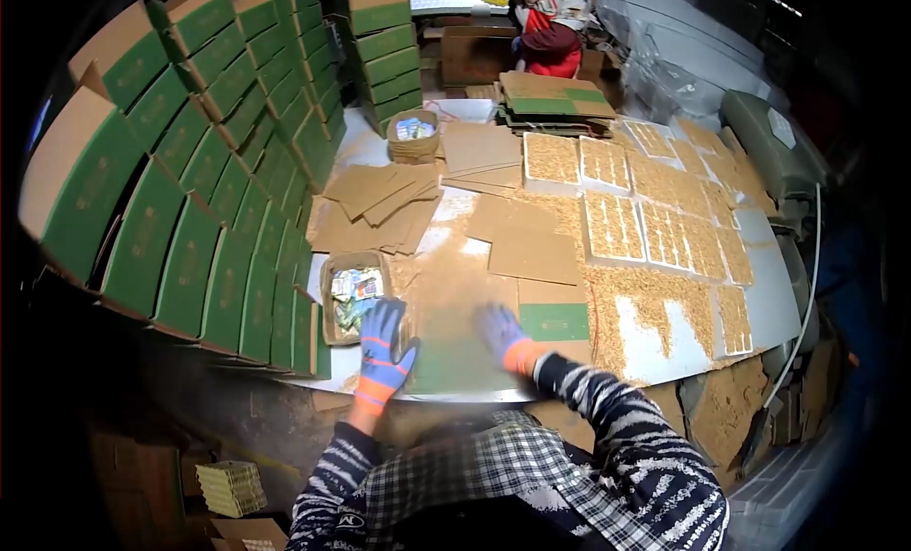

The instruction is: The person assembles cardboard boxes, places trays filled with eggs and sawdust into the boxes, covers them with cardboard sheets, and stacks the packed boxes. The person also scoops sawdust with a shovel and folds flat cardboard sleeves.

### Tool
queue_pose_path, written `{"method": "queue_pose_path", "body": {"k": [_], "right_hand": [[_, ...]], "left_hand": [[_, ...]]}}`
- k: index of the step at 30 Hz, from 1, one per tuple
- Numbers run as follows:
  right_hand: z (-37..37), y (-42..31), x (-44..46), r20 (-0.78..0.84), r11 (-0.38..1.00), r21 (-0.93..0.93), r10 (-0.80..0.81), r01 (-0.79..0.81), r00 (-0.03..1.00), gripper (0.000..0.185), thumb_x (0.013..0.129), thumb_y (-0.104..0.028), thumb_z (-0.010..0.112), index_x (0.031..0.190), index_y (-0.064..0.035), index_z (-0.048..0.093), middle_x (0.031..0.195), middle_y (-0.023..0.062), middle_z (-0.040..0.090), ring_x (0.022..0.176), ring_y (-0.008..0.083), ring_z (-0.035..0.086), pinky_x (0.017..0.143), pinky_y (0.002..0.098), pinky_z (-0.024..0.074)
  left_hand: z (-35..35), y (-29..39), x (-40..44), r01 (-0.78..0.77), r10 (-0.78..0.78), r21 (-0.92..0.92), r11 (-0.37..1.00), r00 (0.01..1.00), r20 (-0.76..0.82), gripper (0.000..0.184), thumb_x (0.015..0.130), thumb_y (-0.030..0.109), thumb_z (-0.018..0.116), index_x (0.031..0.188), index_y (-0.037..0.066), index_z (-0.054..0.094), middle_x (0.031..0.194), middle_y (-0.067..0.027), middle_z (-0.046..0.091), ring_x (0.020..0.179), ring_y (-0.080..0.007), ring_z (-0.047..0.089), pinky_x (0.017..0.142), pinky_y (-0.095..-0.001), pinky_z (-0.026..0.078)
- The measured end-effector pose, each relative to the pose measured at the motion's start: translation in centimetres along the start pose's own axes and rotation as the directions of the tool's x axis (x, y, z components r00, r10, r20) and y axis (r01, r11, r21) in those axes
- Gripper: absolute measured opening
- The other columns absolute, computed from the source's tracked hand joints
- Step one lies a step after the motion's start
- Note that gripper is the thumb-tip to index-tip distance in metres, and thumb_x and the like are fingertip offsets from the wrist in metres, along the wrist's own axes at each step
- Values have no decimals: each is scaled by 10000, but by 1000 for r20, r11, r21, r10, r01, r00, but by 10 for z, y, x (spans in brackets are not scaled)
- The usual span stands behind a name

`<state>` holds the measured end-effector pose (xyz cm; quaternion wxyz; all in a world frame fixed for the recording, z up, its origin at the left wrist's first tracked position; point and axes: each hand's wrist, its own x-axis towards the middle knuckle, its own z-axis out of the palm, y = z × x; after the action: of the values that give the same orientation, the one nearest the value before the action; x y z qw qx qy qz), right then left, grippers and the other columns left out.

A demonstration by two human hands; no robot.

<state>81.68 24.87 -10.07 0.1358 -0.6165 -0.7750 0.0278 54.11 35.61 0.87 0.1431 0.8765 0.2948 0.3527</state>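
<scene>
At the near edge, the checked apron (465, 461) and patterned sleeves (636, 413) run out of view at the bottom, and a stack of pale trays (231, 486) at the near left sinks into shadow. The left hand (382, 342), in a blue and orange glove, has its fingers extended and thumb held wide; its palm faces away, and its fingertips overlap the near right corner of a basket (328, 314) of small packets (355, 287), so contact cannot be told. The right hand (500, 331) is smeared by motion, and whether it grips anything cannot be told. Between the hands, at the near edge of the table (771, 309), lies a green and brown cardboard piece (460, 356), its far outline blurred. Right of it, a green-banded cardboard (552, 321) lies partly under a plain brown sheet (533, 255). Green and brown boxes (185, 257) rise along the left, the outermost fading into the dark lens border. Farther right, white-rimmed trays (615, 228) hold loose tan material, its kind unclear. Beyond a second basket (414, 150) and stacked cardboard (555, 100), another person (550, 38) is cut off by the top edge.
</scene>
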Motion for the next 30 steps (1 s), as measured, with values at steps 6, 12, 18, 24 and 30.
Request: {"method": "queue_pose_path", "body": {"k": [6,12,18,24,30], "right_hand": [[81,-38,-100,79,912,20,-409,409,909,662,882,-330,636,1436,-32,429,1512,213,388,1392,425,364,1156,524,311],[-116,25,-35,-260,977,129,198,-169,945,640,882,-313,644,1413,-9,457,1449,219,444,1350,414,413,1150,525,304],[-191,36,-14,-470,973,-116,123,-200,874,538,831,-330,678,1273,-42,571,1254,172,581,1200,398,501,1084,527,360],[-209,31,-40,-480,982,-127,-185,140,858,334,805,-348,691,1042,-113,678,929,78,625,862,296,586,815,457,460],[-208,29,-54,-485,868,416,-40,271,874,255,823,-240,621,1055,-201,718,801,88,600,737,297,569,708,423,462]], "left_hand": [[159,-58,-11,82,-233,272,959,772,592,913,781,612,669,1493,105,407,1545,-206,342,1421,-408,290,1162,-526,252],[86,-16,94,235,-260,148,961,580,772,667,735,505,761,1269,119,654,1157,-177,693,1104,-339,644,967,-405,491],[32,66,131,-314,205,141,939,838,505,335,865,377,650,1065,108,648,1031,-145,673,1000,-353,624,892,-456,487],[19,54,158,-39,116,-123,992,686,718,456,985,365,514,1351,94,526,1302,-225,556,1184,-408,542,1005,-459,443],[23,7,183,189,-134,-35,981,805,578,352,970,301,568,1160,15,641,1109,-218,673,1002,-350,651,881,-391,506]]}}
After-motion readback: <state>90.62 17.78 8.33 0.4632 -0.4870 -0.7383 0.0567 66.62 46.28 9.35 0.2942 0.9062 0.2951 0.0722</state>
